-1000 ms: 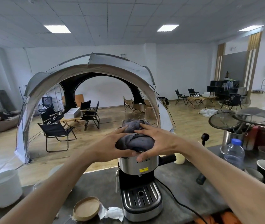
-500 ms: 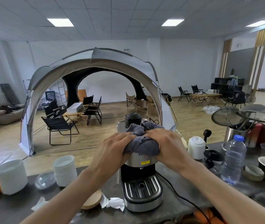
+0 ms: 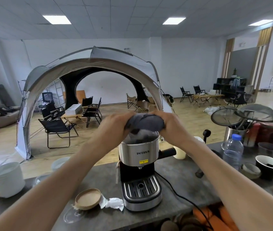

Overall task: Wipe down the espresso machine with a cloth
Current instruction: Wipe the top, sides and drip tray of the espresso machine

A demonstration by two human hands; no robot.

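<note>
A steel and black espresso machine (image 3: pixel 139 165) stands mid-counter, its drip tray facing me. A bunched grey cloth (image 3: pixel 145 121) sits just above the machine's top. My left hand (image 3: pixel 115 126) grips the cloth's left end and my right hand (image 3: pixel 167 124) grips its right end. Both hands hold it over the rear of the top; the cloth hides that part of the lid. The portafilter handle (image 3: pixel 167 151) sticks out to the right.
A wooden lid (image 3: pixel 88 198) and crumpled tissue (image 3: pixel 111 203) lie left of the machine. White tubs (image 3: pixel 7 179) stand far left. A water bottle (image 3: pixel 232 150), black cup (image 3: pixel 268 169), utensil canister with strainers (image 3: pixel 235 134) and a power cord (image 3: pixel 179 192) are to the right.
Both hands have lifted the cloth from pressing on the machine's top front to higher above its rear. The machine's steel front now shows fully.
</note>
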